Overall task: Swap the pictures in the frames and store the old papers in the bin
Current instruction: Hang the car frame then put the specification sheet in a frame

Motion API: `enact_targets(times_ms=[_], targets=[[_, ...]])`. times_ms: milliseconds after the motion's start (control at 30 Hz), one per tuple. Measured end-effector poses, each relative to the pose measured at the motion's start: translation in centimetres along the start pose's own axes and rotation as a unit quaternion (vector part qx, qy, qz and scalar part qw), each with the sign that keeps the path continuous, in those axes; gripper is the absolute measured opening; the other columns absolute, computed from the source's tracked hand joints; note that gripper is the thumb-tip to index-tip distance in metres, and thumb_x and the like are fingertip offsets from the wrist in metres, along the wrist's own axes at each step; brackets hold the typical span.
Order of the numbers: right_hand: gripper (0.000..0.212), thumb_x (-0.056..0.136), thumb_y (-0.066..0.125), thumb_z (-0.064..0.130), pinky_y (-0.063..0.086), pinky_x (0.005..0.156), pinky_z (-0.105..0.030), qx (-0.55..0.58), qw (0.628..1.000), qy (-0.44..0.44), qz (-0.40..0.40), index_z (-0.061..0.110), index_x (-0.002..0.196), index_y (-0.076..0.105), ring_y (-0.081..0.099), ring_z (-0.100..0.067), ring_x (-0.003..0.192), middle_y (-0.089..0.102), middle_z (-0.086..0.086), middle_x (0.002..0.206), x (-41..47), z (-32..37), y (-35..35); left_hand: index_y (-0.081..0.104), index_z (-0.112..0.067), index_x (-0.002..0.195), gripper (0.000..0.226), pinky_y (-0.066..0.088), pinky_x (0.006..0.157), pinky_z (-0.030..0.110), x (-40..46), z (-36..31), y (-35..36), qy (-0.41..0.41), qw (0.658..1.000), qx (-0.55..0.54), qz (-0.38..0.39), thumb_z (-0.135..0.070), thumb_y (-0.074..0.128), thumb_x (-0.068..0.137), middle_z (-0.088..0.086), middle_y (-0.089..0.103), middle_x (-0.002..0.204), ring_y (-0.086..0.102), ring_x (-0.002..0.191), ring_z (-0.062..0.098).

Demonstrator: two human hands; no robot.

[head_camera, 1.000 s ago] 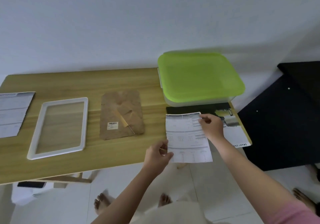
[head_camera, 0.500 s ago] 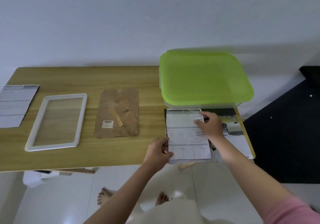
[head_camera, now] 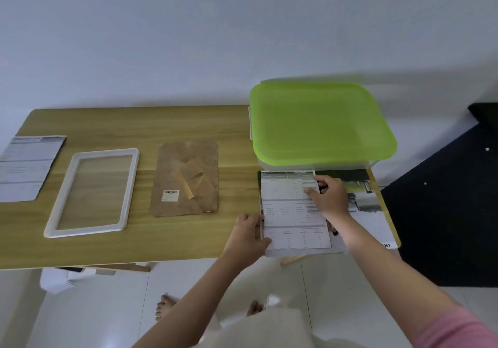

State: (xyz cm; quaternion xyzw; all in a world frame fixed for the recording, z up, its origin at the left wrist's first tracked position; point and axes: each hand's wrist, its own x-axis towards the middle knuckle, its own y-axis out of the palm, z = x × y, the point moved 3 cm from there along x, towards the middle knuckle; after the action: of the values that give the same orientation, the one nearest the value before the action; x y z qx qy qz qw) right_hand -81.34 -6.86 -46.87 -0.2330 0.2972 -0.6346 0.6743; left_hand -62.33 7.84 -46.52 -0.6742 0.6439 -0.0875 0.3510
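Item: sheet [head_camera: 292,213], flat on the table's [head_camera: 167,132] near right end. My left hand [head_camera: 249,235] pinches its lower-left edge; my right hand [head_camera: 327,199] presses its top with fingers curled. Bin [head_camera: 320,124] beyond my right hand, lid on. Handling: lift evenly, avoid creasing.

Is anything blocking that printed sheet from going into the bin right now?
Yes. The bin is closed by its green lid, directly behind the printed sheet, which both hands, left hand and right hand, hold.
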Motion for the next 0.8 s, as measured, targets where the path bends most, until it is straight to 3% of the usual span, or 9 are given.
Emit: enact_targets(times_ms=[133, 367, 633, 800], targets=[[0.034, 0.081, 0.070, 0.019, 0.046, 0.082, -0.036, -0.025, 0.998, -0.044, -0.045, 0.008, 0.112, 0.064, 0.054, -0.030, 0.099, 0.053, -0.013, 0.105, -1.1, 1.9, 0.8, 0.050, -0.019, 0.128, 0.050, 0.047, 0.085, 0.021, -1.0, 0.8, -1.8, 0.017, 1.000, -0.018, -0.010, -0.026, 0.067, 0.081, -0.002, 0.046, 0.118, 0.051, 0.092, 0.007], [0.022, 0.081, 0.068, 0.008, 0.045, 0.079, -0.031, 0.043, 0.991, -0.104, -0.072, 0.006, 0.103, 0.067, 0.055, -0.023, 0.090, 0.054, -0.003, 0.094, -4.7, 10.4, 6.7, 0.057, -0.019, 0.118, 0.040, 0.046, 0.082, 0.019, -2.9, 5.5, -9.6, 0.016, 0.994, -0.062, -0.093, -0.027, 0.070, 0.081, -0.003, 0.050, 0.114, 0.055, 0.092, 0.007], [0.020, 0.081, 0.069, 0.010, 0.041, 0.064, -0.009, 0.091, 0.985, -0.147, 0.017, 0.012, 0.101, 0.066, 0.055, -0.011, 0.075, 0.059, -0.001, 0.096, -7.8, 25.5, 20.9, 0.059, -0.018, 0.115, 0.035, 0.048, 0.078, 0.022, -4.2, 16.3, -26.0, -0.037, 0.976, -0.075, -0.203, -0.026, 0.068, 0.081, -0.004, 0.058, 0.112, 0.057, 0.091, 0.006], [0.021, 0.083, 0.066, 0.009, 0.040, 0.066, -0.003, 0.088, 0.972, -0.195, 0.093, 0.009, 0.104, 0.065, 0.053, -0.005, 0.078, 0.058, -0.001, 0.094, -8.8, 35.7, 29.8, 0.060, -0.014, 0.113, 0.033, 0.044, 0.077, 0.024, -4.6, 24.0, -36.5, -0.096, 0.952, -0.083, -0.280, -0.024, 0.068, 0.082, 0.000, 0.057, 0.110, 0.057, 0.091, 0.011]])
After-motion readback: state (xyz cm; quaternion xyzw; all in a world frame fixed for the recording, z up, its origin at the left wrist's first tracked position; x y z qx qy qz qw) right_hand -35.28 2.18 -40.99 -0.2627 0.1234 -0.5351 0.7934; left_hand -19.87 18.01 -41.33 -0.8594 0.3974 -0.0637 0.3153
